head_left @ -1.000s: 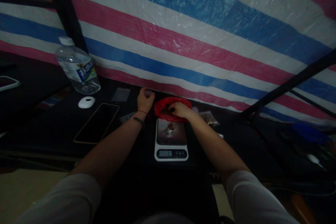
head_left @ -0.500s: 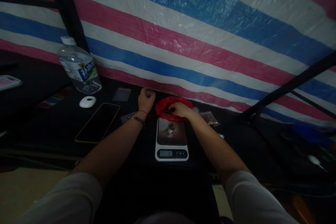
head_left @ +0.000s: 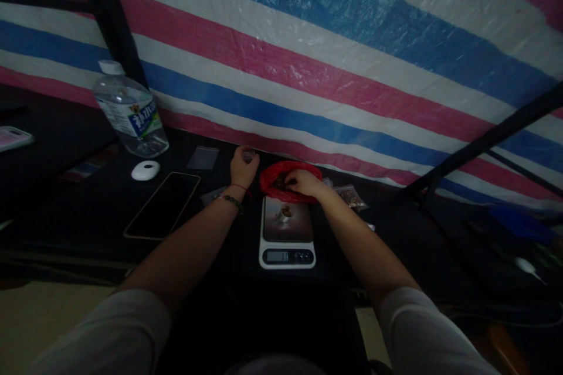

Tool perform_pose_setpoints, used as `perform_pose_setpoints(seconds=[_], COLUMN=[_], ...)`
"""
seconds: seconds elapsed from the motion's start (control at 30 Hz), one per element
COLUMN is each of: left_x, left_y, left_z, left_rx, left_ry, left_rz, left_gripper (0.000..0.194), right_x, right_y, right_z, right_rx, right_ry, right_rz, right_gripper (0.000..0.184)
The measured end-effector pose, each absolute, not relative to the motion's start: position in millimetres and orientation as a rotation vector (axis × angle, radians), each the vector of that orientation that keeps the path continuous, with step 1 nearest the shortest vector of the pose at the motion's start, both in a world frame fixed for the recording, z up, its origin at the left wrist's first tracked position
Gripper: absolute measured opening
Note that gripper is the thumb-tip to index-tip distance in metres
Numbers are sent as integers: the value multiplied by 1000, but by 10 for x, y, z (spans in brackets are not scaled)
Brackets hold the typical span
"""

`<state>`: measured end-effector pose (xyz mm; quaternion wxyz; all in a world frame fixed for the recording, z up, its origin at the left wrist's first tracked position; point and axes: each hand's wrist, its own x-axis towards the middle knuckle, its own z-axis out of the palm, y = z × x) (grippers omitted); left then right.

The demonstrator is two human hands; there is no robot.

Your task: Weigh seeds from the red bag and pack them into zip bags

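Observation:
A small white kitchen scale (head_left: 287,237) lies on the dark table with a little heap of brown bits on its shiny platform. Just behind it sits an open red plastic bag (head_left: 275,174). My right hand (head_left: 300,181) reaches into the bag's mouth, fingers pinched down on something I cannot make out. My left hand (head_left: 244,167) rests to the left of the bag, curled round a small clear object held up near the tarp.
A water bottle (head_left: 129,111), a white puck (head_left: 145,170), a dark phone (head_left: 162,205) and a clear sachet (head_left: 203,158) lie to the left. A filled clear packet (head_left: 350,196) sits right of the bag. A striped tarp (head_left: 334,47) backs the table.

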<state>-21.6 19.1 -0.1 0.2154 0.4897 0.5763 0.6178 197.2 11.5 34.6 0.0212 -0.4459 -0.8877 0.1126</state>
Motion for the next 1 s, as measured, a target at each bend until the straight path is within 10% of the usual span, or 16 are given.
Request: perform_pose_setpoints(seconds=[1.0], left_x=[-224], left_y=[226], left_z=[-55], left_rx=[1388], left_ry=[1588], left_rz=[1756], left_gripper=[31], right_x=[1962], right_y=[-88], right_z=[578], right_rx=[-1477], right_ry=[-2565], right_rz=[298], right_gripper=[23])
